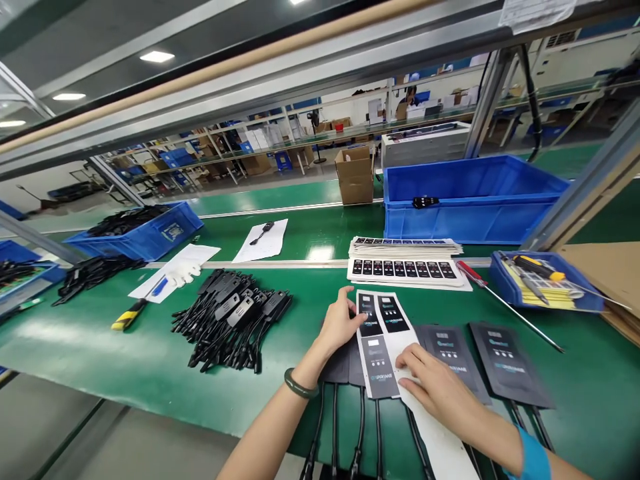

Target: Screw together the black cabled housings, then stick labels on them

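Observation:
A white label sheet (405, 343) with black printed labels lies over a row of flat black boxes with cables. My left hand (343, 321) grips its upper left edge, the thumb on a black label. Lower down, my right hand (435, 383) has thumb and fingers bent together on the sheet's bare white part. A greyer label (380, 367) shows between the hands. To the right lie a black box with printed face (510, 363) and another printed box (453, 357). Part of the boxes beneath the sheet is hidden.
Behind the hands is a stack of label sheets (405, 267). A red-handled screwdriver (520, 317) lies near a small blue tool tray (575, 297). Black cabled adapters (235, 313) are heaped at left, beside a yellow-handled tool (129, 316). A large blue bin (460, 223) stands behind.

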`<move>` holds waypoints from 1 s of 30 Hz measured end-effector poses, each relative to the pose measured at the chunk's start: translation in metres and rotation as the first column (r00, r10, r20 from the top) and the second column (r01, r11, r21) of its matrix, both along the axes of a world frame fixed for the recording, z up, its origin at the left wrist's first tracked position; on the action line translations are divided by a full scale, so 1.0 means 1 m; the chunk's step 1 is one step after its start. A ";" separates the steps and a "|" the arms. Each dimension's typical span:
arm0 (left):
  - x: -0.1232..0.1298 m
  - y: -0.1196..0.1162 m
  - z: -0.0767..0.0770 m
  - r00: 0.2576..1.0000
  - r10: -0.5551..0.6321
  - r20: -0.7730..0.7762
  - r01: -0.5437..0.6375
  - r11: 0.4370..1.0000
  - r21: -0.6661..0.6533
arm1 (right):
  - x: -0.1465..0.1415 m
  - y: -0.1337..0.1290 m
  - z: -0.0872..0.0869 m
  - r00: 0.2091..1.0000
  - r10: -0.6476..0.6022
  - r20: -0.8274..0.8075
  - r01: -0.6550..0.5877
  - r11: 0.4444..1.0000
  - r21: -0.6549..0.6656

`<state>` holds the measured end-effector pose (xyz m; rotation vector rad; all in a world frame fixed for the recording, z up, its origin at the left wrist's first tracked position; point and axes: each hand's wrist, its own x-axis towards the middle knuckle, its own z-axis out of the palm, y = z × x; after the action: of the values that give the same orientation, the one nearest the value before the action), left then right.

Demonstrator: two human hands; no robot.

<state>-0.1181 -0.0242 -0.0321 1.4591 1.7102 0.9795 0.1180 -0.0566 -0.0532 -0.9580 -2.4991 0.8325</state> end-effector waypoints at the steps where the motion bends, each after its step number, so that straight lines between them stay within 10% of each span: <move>1: 0.003 -0.001 0.001 0.996 0.021 0.090 -0.022 1.000 0.006 | 0.000 0.001 0.003 0.999 -0.010 -0.033 0.009 1.000 -0.015; 7: 0.025 -0.019 0.015 0.792 0.038 0.609 0.035 0.994 -0.108 | -0.001 0.008 0.027 0.970 -0.100 -0.222 0.145 0.969 0.198; 15: 0.037 -0.037 0.034 0.484 0.039 0.874 0.128 0.985 -0.115 | -0.002 0.002 0.044 0.953 0.045 -0.299 0.179 0.713 0.678; 22: 0.044 -0.036 0.038 0.216 0.023 0.976 0.227 0.971 -0.074 | 0.002 -0.001 0.055 0.923 0.086 -0.375 0.196 0.733 0.651; 30: 0.048 -0.030 0.041 0.161 0.011 0.987 0.262 0.964 -0.053 | -0.004 0.006 0.063 0.918 0.097 -0.383 0.185 0.751 0.634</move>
<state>-0.0704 -0.0540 0.0085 0.4341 0.5894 1.1843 0.1143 -0.0502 0.0099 -0.5200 -2.1315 0.0528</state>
